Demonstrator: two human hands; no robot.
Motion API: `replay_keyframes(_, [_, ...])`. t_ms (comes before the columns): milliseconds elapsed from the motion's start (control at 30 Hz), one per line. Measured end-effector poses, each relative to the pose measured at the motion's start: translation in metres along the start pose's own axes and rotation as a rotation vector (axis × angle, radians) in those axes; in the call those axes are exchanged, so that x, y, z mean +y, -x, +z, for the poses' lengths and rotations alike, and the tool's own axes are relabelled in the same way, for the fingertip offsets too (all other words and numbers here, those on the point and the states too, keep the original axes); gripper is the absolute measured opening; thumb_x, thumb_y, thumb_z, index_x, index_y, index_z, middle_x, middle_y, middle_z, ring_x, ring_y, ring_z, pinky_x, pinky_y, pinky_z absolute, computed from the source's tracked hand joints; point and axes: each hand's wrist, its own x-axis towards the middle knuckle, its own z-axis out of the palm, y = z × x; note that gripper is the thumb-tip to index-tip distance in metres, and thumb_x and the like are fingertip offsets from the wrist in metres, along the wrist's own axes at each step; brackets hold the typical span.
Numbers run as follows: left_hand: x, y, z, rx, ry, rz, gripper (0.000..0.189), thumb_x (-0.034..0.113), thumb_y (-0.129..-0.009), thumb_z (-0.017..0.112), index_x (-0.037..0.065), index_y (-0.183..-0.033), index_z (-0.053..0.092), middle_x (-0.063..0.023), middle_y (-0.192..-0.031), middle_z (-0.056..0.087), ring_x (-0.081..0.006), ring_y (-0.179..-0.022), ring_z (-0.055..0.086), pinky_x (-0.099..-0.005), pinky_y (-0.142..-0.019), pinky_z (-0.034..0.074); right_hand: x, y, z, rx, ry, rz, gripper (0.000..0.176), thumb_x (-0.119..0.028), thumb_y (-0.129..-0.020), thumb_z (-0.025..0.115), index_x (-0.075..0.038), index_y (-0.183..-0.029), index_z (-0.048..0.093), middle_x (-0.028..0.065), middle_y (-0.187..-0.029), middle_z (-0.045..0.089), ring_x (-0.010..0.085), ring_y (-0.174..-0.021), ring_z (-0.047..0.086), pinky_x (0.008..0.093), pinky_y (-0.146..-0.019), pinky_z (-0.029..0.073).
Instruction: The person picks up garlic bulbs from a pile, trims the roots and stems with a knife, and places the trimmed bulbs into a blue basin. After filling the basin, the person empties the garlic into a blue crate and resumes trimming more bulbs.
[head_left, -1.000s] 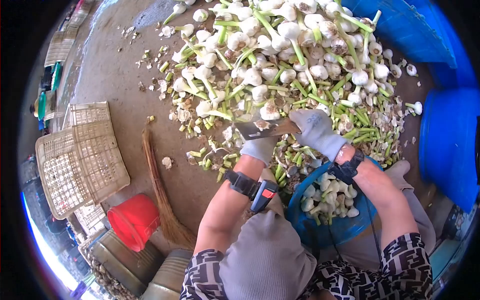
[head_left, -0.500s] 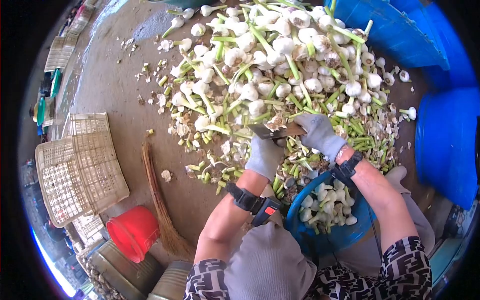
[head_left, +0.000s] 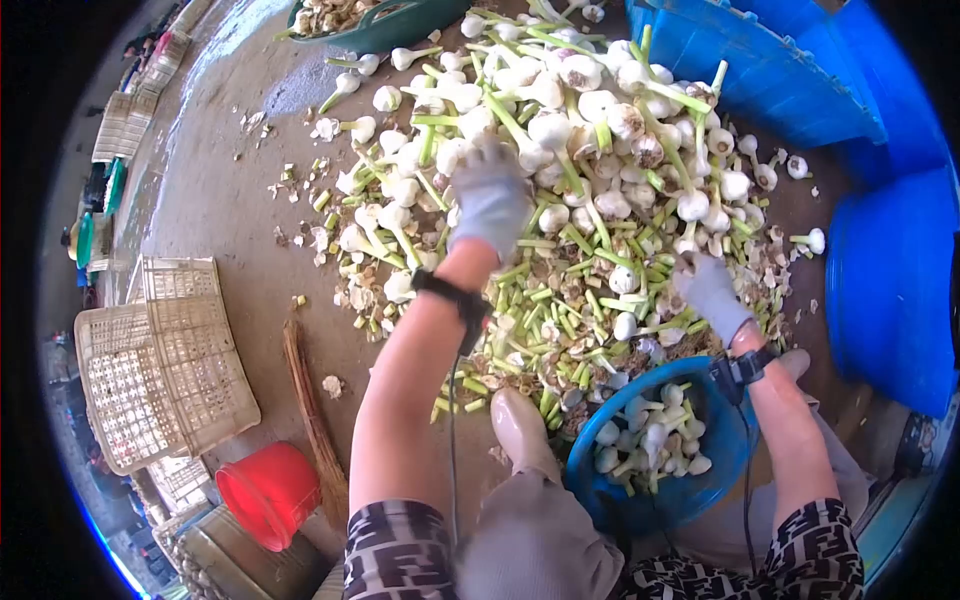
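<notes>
Covering bulbs [head_left: 453,155] on the left of the far garlic pile [head_left: 548,128], the left hand [head_left: 490,203] is hiding its grip, impossible to tell; the right hand [head_left: 711,292] is hanging farther right, its hold unclear, while basin bulbs [head_left: 655,440] are lying near, inside the blue basin [head_left: 727,468].

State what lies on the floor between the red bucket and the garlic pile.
The head view shows a straw broom and, past it, a small pale scrap.
</notes>
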Motion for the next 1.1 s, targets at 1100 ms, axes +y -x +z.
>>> replay_keyframes(1100, [0.031, 0.166, 0.027, -0.371, 1.361, -0.266, 0.016, 0.016, -0.074, 0.066, 0.003, -0.081, 0.061, -0.0111, -0.074, 0.061, -0.0162, -0.067, 0.058, -0.0294, -0.061, 0.046, -0.098, 0.034, 0.015, -0.384, 0.215, -0.481, 0.020, -0.024, -0.074, 0.056, -0.012, -0.090, 0.060, 0.0109, -0.084, 0.064, 0.0297, -0.082, 0.061, 0.0402, -0.072, 0.048])
